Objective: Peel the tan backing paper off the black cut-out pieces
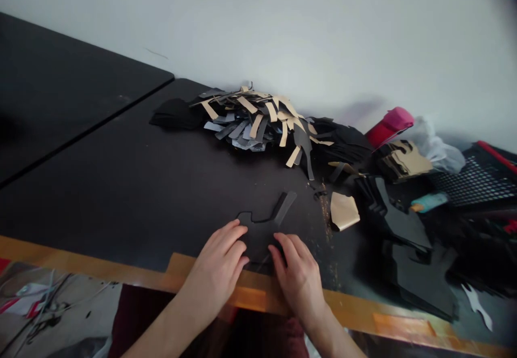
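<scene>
A flat black cut-out piece (pixel 258 234), with a notch in its far edge and a narrow arm angled to the right, lies on the dark table in front of me. My left hand (pixel 222 264) has its curled fingers on the piece's left edge. At the right edge, my right hand (pixel 298 266) holds the piece between thumb and fingers. The material of the piece cannot be made out. Parts of its near side are hard to tell from the dark tabletop.
A heap of black, grey and tan strips (pixel 258 118) lies by the wall. On the right are a tan scrap (pixel 344 211), stacked black pieces (pixel 424 277), tan pieces (pixel 410 159), a light-blue bottle (pixel 430 202), a black basket (pixel 480 177) and a white notched tool (pixel 477 305).
</scene>
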`<state>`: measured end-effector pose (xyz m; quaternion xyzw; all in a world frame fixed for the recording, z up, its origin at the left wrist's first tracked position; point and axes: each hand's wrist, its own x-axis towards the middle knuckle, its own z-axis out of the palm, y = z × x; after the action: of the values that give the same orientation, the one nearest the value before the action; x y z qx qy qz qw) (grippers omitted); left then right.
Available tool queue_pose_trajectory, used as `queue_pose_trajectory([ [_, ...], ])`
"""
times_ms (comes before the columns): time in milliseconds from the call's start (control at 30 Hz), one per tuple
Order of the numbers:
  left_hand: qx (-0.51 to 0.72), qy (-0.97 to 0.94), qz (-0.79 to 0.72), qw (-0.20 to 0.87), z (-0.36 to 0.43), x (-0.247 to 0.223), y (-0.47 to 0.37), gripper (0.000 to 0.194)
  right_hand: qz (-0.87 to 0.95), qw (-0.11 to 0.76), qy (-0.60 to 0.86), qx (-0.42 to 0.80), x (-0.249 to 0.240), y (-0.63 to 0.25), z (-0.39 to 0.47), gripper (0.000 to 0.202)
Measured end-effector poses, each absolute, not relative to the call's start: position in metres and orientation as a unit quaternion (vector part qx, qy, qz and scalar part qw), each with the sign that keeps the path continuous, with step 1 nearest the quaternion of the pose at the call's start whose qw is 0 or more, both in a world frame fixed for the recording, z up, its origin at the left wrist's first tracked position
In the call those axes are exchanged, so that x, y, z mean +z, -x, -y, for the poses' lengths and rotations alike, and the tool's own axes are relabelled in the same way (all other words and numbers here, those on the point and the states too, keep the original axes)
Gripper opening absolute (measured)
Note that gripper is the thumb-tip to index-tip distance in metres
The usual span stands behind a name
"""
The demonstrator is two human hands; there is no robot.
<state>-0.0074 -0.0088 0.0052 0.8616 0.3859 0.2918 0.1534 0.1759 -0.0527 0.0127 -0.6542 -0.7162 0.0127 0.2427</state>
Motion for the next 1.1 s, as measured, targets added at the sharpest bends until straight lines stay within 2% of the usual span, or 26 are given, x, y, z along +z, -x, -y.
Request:
queue_pose_trajectory([
  [133, 0.275, -0.865, -0.389, 0.154, 0.009, 0.007, 0.007, 0.015, 0.712, 0.212, 0.669, 0.014, 0.015, -0.176, 0.058, 0.021],
  [300, 0.275, -0.867, -0.388, 0.146, 0.009, 0.012, 0.007, 0.014, 0.683, 0.246, 0.686, 0.053, 0.019, -0.18, 0.062, 0.027],
  [467, 0.279, -0.873, -0.378, 0.132, 0.006, 0.009, 0.006, 0.014, 0.648, 0.303, 0.691, 0.104, 0.021, -0.186, 0.062, 0.021],
  [567, 0.28, -0.872, -0.381, 0.125, 0.006, 0.007, 0.005, 0.015, 0.652, 0.308, 0.682, 0.12, 0.019, -0.188, 0.063, 0.018],
  [833, 0.242, -0.882, -0.391, 0.105, 0.013, 0.0, 0.002, 0.039, 0.649, 0.322, 0.676, 0.132, 0.02, -0.199, 0.059, 0.018],
  [1100, 0.255, -0.879, -0.397, 0.065, 0.014, -0.003, -0.005, 0.022, 0.612, 0.342, 0.699, 0.143, 0.033, -0.229, -0.002, 0.023],
])
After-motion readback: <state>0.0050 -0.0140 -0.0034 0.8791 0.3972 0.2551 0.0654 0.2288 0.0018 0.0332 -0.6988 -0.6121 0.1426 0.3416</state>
